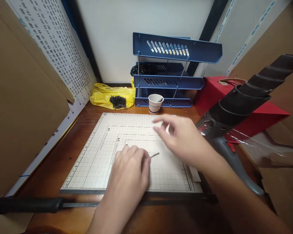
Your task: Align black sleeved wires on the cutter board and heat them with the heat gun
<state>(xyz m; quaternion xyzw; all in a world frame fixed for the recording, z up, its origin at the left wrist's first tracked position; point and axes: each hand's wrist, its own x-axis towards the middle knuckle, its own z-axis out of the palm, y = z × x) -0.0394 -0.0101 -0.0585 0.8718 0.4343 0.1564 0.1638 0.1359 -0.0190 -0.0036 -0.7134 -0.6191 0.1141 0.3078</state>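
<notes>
My left hand (pixel 132 165) rests on the white gridded board of a paper cutter (pixel 97 156). Its thumb and fingers are closed on a short thin black tube-like piece (pixel 155 155), whose free end points up and right. My right hand (pixel 177 135), a little blurred, hovers over the board's right half. Its thumb and forefinger are slightly apart, and I see nothing between them. Just beyond those fingertips stands a white paper cup (pixel 155 105) with a few thin dark pieces inside.
Several black pieces (pixel 118 102) lie heaped on a yellow plastic bag (pixel 100 94). Behind the cup is a blue tiered rack (pixel 168 83). A grey-and-black tool with a stepped nozzle (pixel 241 100) leans at right, before a red bag (pixel 210 91). The cutter's black handle (pixel 39 205) extends left.
</notes>
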